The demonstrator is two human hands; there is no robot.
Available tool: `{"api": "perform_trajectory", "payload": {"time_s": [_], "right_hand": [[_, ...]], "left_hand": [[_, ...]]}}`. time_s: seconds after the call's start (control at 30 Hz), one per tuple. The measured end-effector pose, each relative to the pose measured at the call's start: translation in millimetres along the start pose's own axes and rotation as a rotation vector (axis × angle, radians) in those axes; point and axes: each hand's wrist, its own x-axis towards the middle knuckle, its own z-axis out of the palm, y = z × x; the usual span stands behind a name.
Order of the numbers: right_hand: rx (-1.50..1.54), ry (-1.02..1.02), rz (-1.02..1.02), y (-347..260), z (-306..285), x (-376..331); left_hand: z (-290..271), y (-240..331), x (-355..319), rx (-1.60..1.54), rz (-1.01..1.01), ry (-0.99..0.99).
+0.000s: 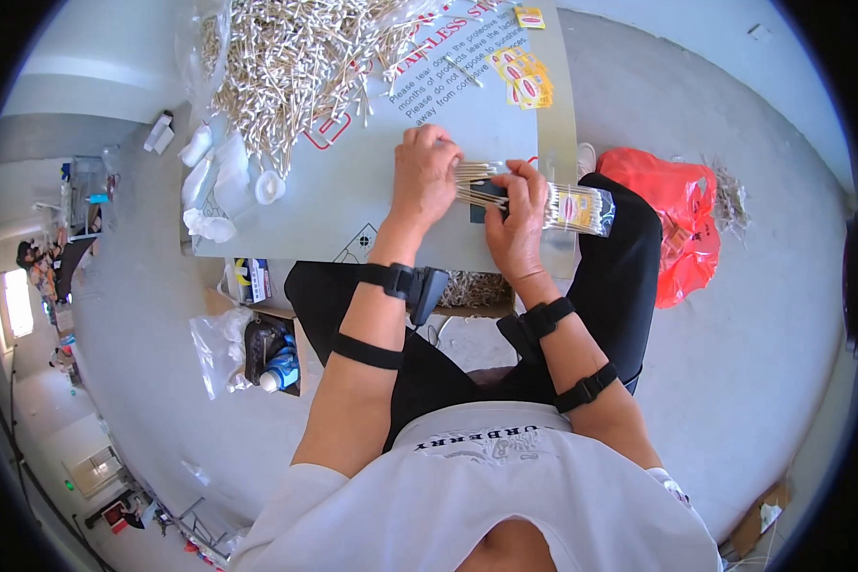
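My left hand [424, 176] and my right hand [517, 221] meet over the near edge of a grey board [353, 205] laid across my lap. Together they hold a bundle of cotton swabs [474, 181] whose far end sits inside a clear plastic packet [582, 208] with a yellow and red label. The left hand pinches the bare swab ends; the right hand grips the packet's mouth. A big loose heap of cotton swabs [296, 57] lies on the board's far side.
Yellow label stickers [522, 76] lie at the board's far right. White plastic lids and wads [221, 186] sit at its left edge. A red plastic bag [672, 210] is on the floor at right; a box with a bottle [272, 357] at left.
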Motion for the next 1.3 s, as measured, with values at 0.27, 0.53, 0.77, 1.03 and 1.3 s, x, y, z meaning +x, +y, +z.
{"api": "perform_trajectory", "payload": {"time_s": [0.27,0.53,0.77,1.03,1.3], "right_hand": [[0.504,0.118,0.305,13,1,0],[0.584,0.109,0.324,11,1,-9],[0.551,0.176,0.317,0,15,2],[0.708,0.151,0.37,13,22,6],[0.798,0.167,0.443,26,-3,17]], "left_hand": [[10,45,-53,0.177,-0.038,-0.157],[8,45,-63,0.162,-0.056,-0.215],[27,29,-36,-0.744,-0.257,0.32],[31,29,-32,-1.276,-0.335,0.385],[3,22,-37,-0.138,0.05,-0.095]]}}
